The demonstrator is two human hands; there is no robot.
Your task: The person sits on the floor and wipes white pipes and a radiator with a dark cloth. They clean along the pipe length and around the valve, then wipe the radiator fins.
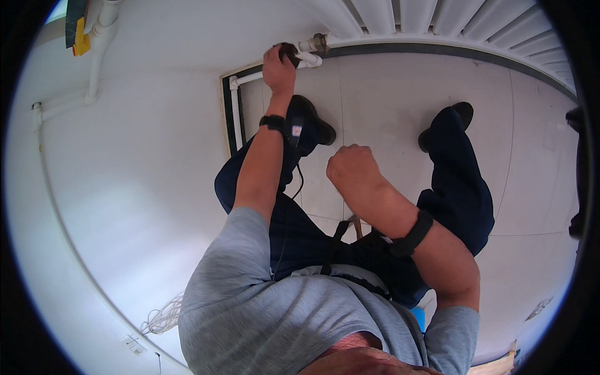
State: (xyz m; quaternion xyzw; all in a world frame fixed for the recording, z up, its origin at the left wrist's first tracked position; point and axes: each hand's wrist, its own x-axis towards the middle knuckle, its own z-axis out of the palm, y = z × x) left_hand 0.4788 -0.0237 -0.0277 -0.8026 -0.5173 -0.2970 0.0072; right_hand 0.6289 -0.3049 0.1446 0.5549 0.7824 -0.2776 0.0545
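My left hand (279,70) is at the white pipe near the wall corner, with its fingers around a dark item (288,54), perhaps a cloth, that touches the pipe. Just right of it, a valve fitting (313,44) joins the lower end of the white radiator (403,18). A white pipe elbow (310,60) sits below that fitting. My right hand (352,164) hangs above the floor between my knees, fingers curled into a fist; whether it holds something small cannot be told.
White pipes (236,112) run along the wall's foot. A pipe with a yellow-handled valve (81,40) is at upper left. Coiled white cable (164,318) lies near a wall socket (133,345). My dark shoes (311,119) stand on the tiled floor (384,103). A black cord (300,180) hangs by my left leg.
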